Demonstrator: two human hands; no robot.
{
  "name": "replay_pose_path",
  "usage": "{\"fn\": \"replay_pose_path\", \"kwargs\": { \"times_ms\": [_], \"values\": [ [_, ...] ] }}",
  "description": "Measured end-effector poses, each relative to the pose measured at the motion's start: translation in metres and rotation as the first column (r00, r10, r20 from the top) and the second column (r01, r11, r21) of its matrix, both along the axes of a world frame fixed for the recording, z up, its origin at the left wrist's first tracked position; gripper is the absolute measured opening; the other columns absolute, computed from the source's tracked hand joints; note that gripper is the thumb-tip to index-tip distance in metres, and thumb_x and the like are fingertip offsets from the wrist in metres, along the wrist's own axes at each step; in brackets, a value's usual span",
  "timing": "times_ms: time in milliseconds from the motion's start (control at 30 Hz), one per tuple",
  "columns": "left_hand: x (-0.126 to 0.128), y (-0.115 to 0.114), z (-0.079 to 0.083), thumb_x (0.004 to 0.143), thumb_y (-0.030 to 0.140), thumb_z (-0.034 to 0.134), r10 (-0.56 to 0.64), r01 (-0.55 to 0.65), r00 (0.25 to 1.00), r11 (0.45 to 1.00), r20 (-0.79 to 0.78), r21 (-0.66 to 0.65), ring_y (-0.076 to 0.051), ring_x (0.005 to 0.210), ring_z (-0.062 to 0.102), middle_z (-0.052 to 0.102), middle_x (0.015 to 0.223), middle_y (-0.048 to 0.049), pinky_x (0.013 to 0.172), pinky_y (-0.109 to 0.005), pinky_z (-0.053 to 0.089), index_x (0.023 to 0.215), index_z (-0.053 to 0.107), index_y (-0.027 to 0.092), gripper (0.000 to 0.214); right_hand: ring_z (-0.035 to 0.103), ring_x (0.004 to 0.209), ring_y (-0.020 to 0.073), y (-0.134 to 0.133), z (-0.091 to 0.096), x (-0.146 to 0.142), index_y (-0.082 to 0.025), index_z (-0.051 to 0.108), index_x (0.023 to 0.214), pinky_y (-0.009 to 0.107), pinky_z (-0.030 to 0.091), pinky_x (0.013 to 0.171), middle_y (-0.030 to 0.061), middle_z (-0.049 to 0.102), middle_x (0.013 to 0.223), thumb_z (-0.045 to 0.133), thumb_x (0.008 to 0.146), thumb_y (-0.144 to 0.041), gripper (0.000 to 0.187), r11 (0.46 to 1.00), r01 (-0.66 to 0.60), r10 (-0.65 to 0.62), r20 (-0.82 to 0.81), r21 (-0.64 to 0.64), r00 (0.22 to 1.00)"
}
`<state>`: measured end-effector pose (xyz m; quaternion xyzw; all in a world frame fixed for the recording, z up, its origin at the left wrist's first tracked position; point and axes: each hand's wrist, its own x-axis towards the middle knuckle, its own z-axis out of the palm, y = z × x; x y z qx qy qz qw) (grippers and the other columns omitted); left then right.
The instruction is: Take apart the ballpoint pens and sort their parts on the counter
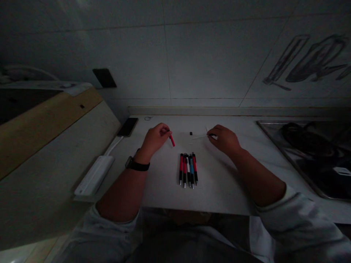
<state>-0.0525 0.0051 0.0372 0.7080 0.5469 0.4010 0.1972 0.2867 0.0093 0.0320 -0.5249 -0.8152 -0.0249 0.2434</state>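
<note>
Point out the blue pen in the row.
The blue pen lies second from the right, between the white pen and the rightmost red pen; no other is blue.

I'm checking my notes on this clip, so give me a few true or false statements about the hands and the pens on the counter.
1. The left hand holds a red pen piece. True.
2. The right hand lies flat and empty. False: it pinches a thin white stick.
3. A row of pens lies on the counter between the two forearms. True.
4. The left wrist is bare. False: it wears a dark watch.
</note>
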Motion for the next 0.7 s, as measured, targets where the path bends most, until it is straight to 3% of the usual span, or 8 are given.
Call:
{"fn": "replay_pose_path", "kwargs": {
  "times_ms": [133, 300, 500, 700],
  "values": [
    [-0.035, -0.003, 0.016, 0.084, 0.033, 0.073, -0.111, 0.053, 0.967, 0.969, -0.231, -0.243, -0.019, 0.082, 0.07, 0.076, 0.089, -0.0026, 0.073, -0.028, 0.05, 0.094, 0.073, 0.022, 0.016, 0.068, 0.087, 0.022, -0.001, -0.002, -0.003, -0.024, 0.078, 0.1, 0.033, 0.05, 0.075, 0.0082, 0.073, 0.104, 0.062, 0.093, -0.027, 0.018, 1.0, 0.02, -0.019, -0.032, 0.02, 0.999],
    [-0.065, 0.0, 0.015, 0.075, 0.024, 0.073, -0.195, -0.01, 0.906, 0.877, -0.376, -0.48, -0.019, 0.074, 0.069, 0.076, 0.081, -0.0023, 0.065, -0.027, 0.046, 0.088, 0.076, 0.021, 0.014, 0.069, 0.088, 0.0231, -0.004, -0.008, -0.012, -0.023, 0.078, 0.1, 0.035, 0.051, 0.074, 0.0085, 0.073, 0.103, 0.062, 0.093, -0.028, 0.018, 1.0, -0.025, 0.025, -0.046, 0.007, 0.999],
    [-0.078, 0.002, 0.01, 0.071, 0.023, 0.076, -0.17, -0.082, 0.886, 0.859, -0.432, -0.506, -0.019, 0.073, 0.069, 0.078, 0.081, -0.0035, 0.066, -0.026, 0.046, 0.079, 0.079, 0.021, 0.009, 0.069, 0.088, 0.0237, -0.004, -0.011, -0.013, -0.023, 0.077, 0.099, 0.036, 0.053, 0.078, 0.0088, 0.074, 0.103, 0.06, 0.094, -0.03, 0.019, 0.998, -0.066, 0.067, -0.098, 0.016, 0.993],
    [-0.084, 0.001, 0.006, 0.071, 0.022, 0.077, -0.158, -0.137, 0.863, 0.841, -0.48, -0.524, -0.018, 0.071, 0.069, 0.079, 0.08, -0.0037, 0.066, -0.026, 0.045, 0.082, 0.081, 0.022, 0.011, 0.069, 0.087, 0.0243, -0.004, -0.011, -0.013, -0.023, 0.077, 0.099, 0.037, 0.054, 0.077, 0.0094, 0.074, 0.102, 0.059, 0.094, -0.03, 0.02, 0.997, -0.073, 0.074, -0.09, 0.011, 0.993]
  ]
}}
